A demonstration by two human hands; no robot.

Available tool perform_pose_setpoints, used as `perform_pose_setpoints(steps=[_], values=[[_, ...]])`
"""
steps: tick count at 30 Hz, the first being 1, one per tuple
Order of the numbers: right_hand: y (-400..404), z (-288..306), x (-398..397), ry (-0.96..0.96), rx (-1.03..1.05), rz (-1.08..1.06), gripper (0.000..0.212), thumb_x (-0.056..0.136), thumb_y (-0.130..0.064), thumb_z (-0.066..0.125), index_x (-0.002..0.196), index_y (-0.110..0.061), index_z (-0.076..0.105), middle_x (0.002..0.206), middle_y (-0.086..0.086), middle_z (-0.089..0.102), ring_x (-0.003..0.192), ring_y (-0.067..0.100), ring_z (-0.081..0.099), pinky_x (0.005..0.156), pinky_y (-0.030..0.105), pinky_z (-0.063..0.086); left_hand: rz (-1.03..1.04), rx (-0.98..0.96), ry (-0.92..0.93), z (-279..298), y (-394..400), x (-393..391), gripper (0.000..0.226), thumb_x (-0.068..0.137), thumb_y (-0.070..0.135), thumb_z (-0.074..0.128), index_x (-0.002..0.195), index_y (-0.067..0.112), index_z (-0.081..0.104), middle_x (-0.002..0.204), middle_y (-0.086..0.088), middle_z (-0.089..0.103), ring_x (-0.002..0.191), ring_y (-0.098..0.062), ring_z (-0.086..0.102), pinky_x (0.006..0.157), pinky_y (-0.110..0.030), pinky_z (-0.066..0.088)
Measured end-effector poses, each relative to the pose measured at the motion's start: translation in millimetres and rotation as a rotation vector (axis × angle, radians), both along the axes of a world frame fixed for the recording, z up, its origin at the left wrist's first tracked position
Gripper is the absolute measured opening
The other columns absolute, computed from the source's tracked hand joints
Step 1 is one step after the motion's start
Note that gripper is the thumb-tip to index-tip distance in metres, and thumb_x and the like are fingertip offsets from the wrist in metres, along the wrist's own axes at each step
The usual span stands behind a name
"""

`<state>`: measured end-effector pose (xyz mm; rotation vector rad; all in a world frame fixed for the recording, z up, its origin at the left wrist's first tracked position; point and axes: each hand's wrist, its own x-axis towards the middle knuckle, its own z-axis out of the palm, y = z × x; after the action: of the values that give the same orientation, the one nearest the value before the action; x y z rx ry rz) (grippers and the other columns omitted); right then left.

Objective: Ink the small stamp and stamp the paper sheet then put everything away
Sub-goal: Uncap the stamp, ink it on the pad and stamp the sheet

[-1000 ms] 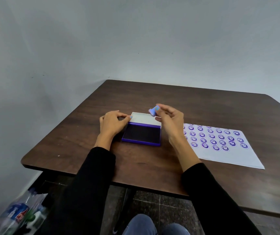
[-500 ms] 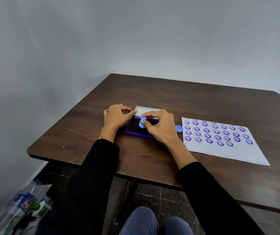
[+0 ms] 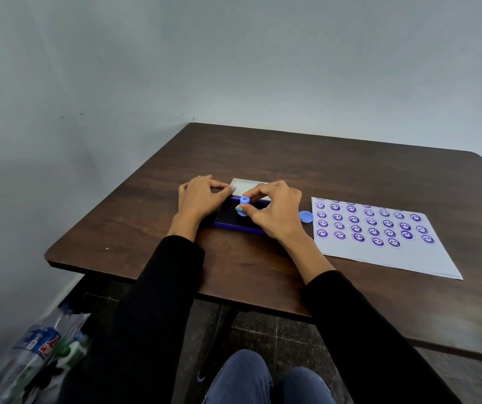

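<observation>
Small stamp [image 3: 244, 203] now sits face-down on the dark ink pad [image 3: 234, 218]; a second ago it was lifted above the open case, so inking is underway. Right hand [image 3: 274, 211] fingers pinch the stamp from above. Left hand [image 3: 200, 196] rests at the pad's left edge, fingers curled, bracing it, gripping nothing I can make out. Stamp cap [image 3: 306, 216] lies on the desk [image 3: 146, 228] between pad and paper sheet [image 3: 379, 258]. Sheet already carries rows of prints. Next, likely: lift, move right, press into a free spot.
</observation>
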<state>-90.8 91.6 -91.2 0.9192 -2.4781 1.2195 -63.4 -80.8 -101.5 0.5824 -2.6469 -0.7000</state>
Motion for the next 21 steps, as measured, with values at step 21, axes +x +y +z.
perform_pose_setpoints(steps=[21], values=[[-1.0, -2.8, 3.3, 0.056, 0.025, -0.056, 0.018, 0.075, -0.036, 0.073, 0.091, -0.028, 0.070, 0.084, -0.006, 0.071, 0.102, 0.012, 0.047, 0.096, 0.039, 0.019, -0.003, 0.010, 0.019, 1.1, 1.3, 0.4, 0.029, 0.086, 0.048, 0.053, 0.109, 0.036, 0.068, 0.140, -0.005, 0.051, 0.134, -0.021, 0.038, 0.107, -0.045, 0.024]])
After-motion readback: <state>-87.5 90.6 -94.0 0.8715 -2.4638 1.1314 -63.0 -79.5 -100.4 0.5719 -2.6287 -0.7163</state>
